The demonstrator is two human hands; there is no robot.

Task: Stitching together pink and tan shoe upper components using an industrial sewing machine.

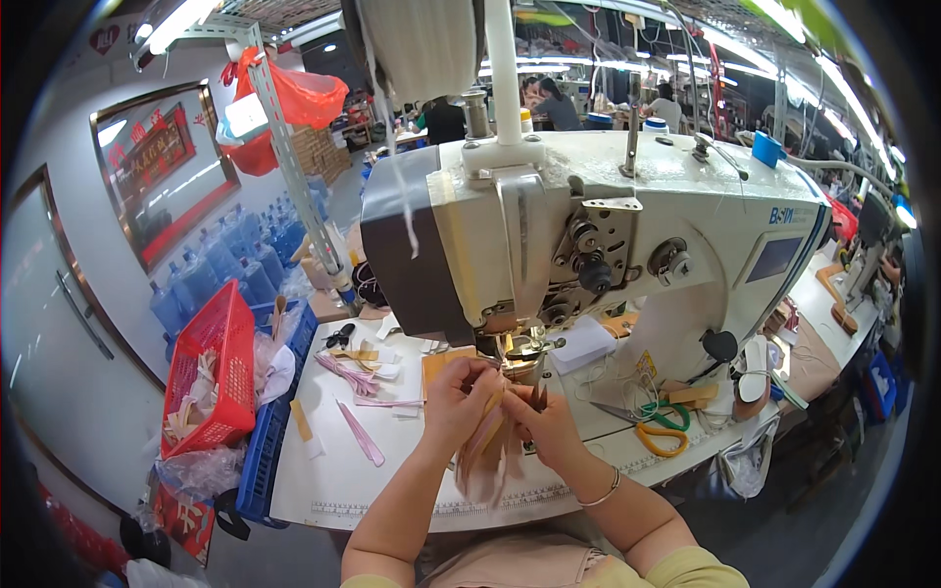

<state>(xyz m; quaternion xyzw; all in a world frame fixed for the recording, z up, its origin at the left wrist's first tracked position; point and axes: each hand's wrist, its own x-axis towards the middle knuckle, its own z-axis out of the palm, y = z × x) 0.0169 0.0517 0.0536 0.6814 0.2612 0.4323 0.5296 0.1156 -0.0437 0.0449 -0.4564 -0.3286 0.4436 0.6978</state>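
Note:
Pink and tan fabric pieces (480, 453) hang in layers between my hands, just in front of the sewing machine's (588, 235) needle area. My left hand (453, 404) is closed, pinching their upper edge between thumb and fingers. On the other side, my right hand (551, 431) is also closed on the pieces. Two dark pointed tips (538, 397) stick up beside its fingers, perhaps thread snips, though the rest is hidden. Behind my left hand lies a flat orange-tan piece (436, 367), close to the presser foot.
Pink strips (355, 377) and scraps lie left on the white table (333, 480). Right of my hands are orange-handled scissors (662, 439) and green-handled scissors (668, 416). A red basket (211, 377) and blue crate (257, 470) stand at the left edge. Other people sit far back.

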